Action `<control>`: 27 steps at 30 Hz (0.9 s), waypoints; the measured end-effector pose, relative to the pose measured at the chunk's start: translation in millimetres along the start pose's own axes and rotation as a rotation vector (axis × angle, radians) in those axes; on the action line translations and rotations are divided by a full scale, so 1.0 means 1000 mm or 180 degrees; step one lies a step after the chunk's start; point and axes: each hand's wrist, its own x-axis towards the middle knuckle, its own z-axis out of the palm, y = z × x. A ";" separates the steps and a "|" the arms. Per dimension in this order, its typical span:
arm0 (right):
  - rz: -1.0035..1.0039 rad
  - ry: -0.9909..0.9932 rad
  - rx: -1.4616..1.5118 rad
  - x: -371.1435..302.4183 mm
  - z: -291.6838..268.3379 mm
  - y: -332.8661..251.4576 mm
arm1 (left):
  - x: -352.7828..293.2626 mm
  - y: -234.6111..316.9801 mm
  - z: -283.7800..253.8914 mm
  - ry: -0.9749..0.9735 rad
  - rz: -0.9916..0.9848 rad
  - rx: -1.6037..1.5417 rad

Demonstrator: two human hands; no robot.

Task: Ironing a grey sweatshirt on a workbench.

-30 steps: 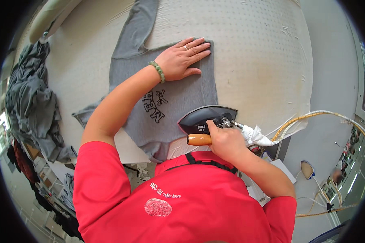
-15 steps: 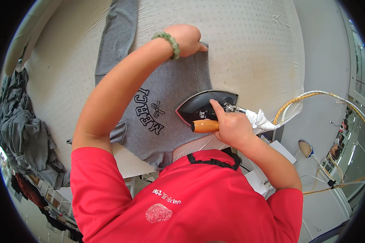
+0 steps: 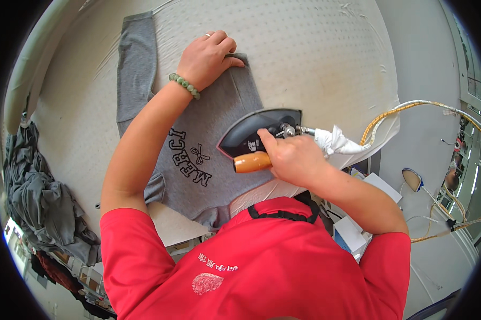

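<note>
A grey sweatshirt (image 3: 219,117) with dark outlined lettering and a bow on its front lies spread before me, one sleeve stretching toward the far side. At its far corner my left hand (image 3: 208,57), with a green bead bracelet at the wrist, pinches the fabric edge between thumb and curled fingers. A black steam iron (image 3: 251,130) rests on the sweatshirt's right part, its pointed tip facing left. My right hand (image 3: 299,160) is wrapped round the iron's orange handle (image 3: 252,162), index finger stretched over the top. The palm hides part of that handle.
A pale padded ironing table (image 3: 315,64) lies beneath. White cloth (image 3: 336,143) wraps the iron's connection, from which yellow and white hoses (image 3: 400,109) curve right. Crumpled grey garments (image 3: 43,197) hang at the left edge. White boxes (image 3: 352,232) stand by my right elbow.
My left hand has shifted left with the sweatshirt's far corner, which has moved left too. The iron and my right hand have slid slightly left and a little farther away.
</note>
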 end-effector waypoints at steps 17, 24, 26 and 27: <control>-0.0123 -0.0176 -0.0395 0.155 -0.073 0.057 | -0.109 -0.040 -0.136 -0.1241 -0.0997 0.0214; -0.0331 -0.0415 -0.0445 0.188 -0.062 -0.001 | -0.142 -0.040 -0.116 -0.0114 -0.0646 0.0573; -0.0290 -0.0558 -0.0484 0.199 -0.063 -0.020 | -0.159 -0.036 -0.115 0.1012 -0.1082 0.0990; -0.0321 -0.0559 -0.0469 0.203 -0.061 -0.026 | -0.167 -0.033 -0.116 0.1577 -0.1288 0.1200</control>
